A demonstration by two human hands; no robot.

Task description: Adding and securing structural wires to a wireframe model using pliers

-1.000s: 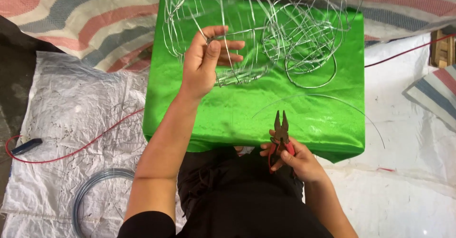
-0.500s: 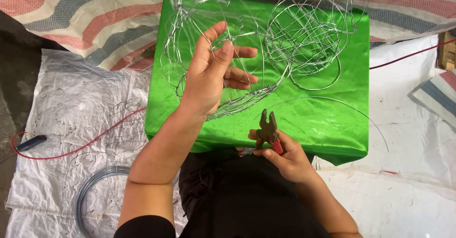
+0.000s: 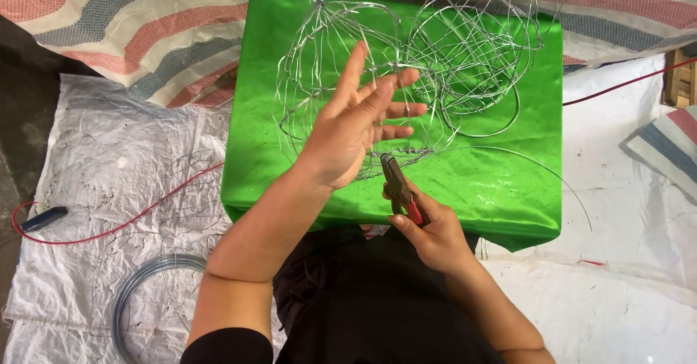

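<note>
Green satin cloth [image 3: 508,189] covers the work surface; the left hand [image 3: 356,128], fingers spread, steadies the wire frame [image 3: 319,66], seemingly pinching nothing, while just below it the right hand [image 3: 428,233] grips red-handled pliers [image 3: 398,186], nose aimed at the frame's lower edge.

Floor workshop: wire coil [image 3: 149,291], tarpaulin [image 3: 109,30]

Your right hand [image 3: 434,237] grips dark metal pliers [image 3: 398,187] with red plastic handles; your left hand [image 3: 353,126] touches a bare, shiny wire frame [image 3: 319,66]. Under them lies glossy green satin-like cloth [image 3: 494,182], on matt, crinkled white woven sheeting [image 3: 94,146].
</note>
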